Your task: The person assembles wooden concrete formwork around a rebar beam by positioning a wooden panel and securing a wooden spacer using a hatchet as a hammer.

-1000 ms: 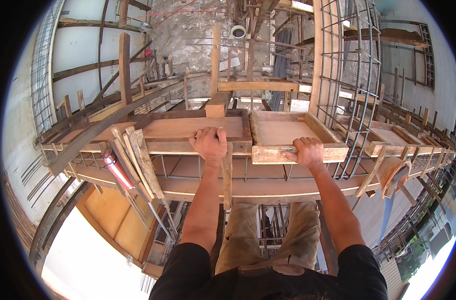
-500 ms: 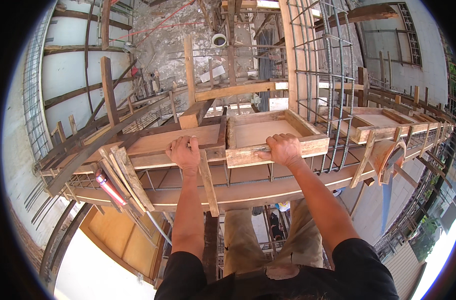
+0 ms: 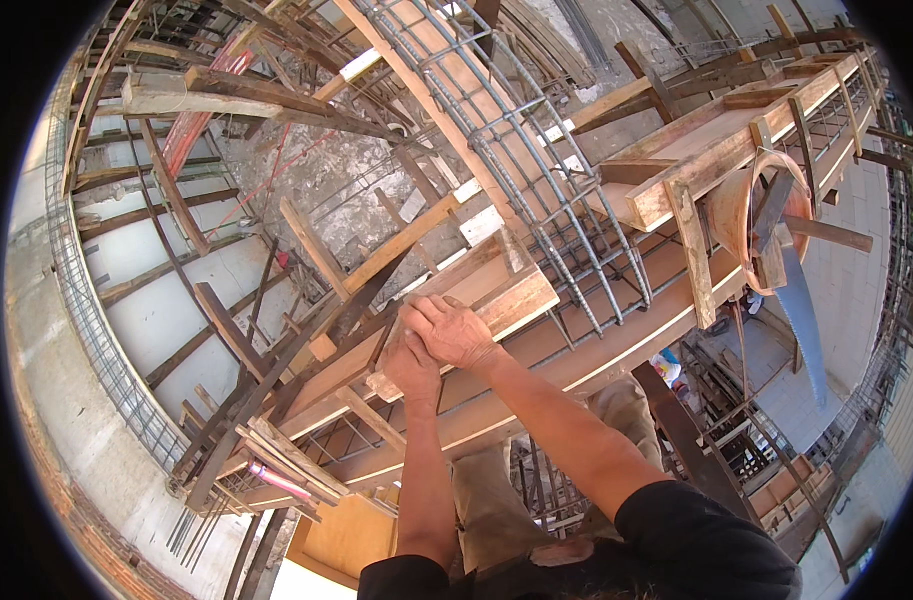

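**A:** Where are your hands?

**B:** Both meet at the near edge of the wooden formwork box (image 3: 476, 290), close to the picture's centre. Your right hand (image 3: 454, 330) lies on top, fingers curled down over the box's front board, closed on that edge. Your left hand (image 3: 412, 368) sits just below and partly under it, at about 7 o'clock from the right; it presses against the same board, but the right hand hides its fingers, so you cannot tell whether it grips or only bears on the wood.

**A:** Why stacked like that?

**B:** Likely because the board's edge is narrow there and you are leaning over it: your forearms come up from 6 o'clock and your knees show below, over open scaffolding. One hand over the other puts your weight on a single spot of solid timber.

**A:** What surrounds the box?

**B:** The rebar cage (image 3: 536, 160) rises from just behind the box toward 12 o'clock, standing where a column would be poured; the box butts against its foot. A long plank (image 3: 616, 350) runs beneath your hands from 8 to 2 o'clock, carrying the box. At 3 o'clock a handsaw (image 3: 801, 310) hangs blade-down from a post, beside a round wooden hoop (image 3: 766, 215), parked within reach but off the working surface.
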Demonstrator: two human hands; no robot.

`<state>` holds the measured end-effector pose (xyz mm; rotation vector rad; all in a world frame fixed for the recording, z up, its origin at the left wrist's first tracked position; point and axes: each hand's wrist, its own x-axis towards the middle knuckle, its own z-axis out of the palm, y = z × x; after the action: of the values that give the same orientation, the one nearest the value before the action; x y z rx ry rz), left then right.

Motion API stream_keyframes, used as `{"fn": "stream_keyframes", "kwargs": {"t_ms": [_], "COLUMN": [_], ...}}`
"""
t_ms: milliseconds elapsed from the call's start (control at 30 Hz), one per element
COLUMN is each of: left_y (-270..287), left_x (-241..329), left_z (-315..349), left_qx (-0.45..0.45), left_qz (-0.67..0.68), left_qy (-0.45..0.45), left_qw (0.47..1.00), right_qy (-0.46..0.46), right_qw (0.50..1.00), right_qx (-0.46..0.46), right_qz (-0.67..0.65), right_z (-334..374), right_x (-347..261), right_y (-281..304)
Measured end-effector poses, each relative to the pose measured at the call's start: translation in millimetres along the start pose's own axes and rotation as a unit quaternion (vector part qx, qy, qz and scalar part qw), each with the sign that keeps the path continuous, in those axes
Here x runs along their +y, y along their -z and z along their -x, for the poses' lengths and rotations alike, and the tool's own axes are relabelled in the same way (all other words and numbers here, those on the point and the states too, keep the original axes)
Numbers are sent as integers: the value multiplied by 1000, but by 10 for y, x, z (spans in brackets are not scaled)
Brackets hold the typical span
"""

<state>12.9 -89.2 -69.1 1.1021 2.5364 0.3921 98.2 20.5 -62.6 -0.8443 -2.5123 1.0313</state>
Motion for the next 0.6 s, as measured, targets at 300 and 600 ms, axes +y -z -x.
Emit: {"fn": "stream_keyframes", "kwargs": {"t_ms": [300, 600], "left_y": [-274, -15], "left_x": [-195, 197], "left_z": [-9, -70], "left_qx": [-36, -9], "left_qz": [-252, -161], "left_qy": [-4, 72], "left_qw": [967, 984], "right_qy": [-62, -177], "right_qw": [984, 917], "right_qx": [10, 261], "right_qz": [-166, -243], "right_z": [69, 545], "right_x": [59, 648], "right_y": [228, 1439]}}
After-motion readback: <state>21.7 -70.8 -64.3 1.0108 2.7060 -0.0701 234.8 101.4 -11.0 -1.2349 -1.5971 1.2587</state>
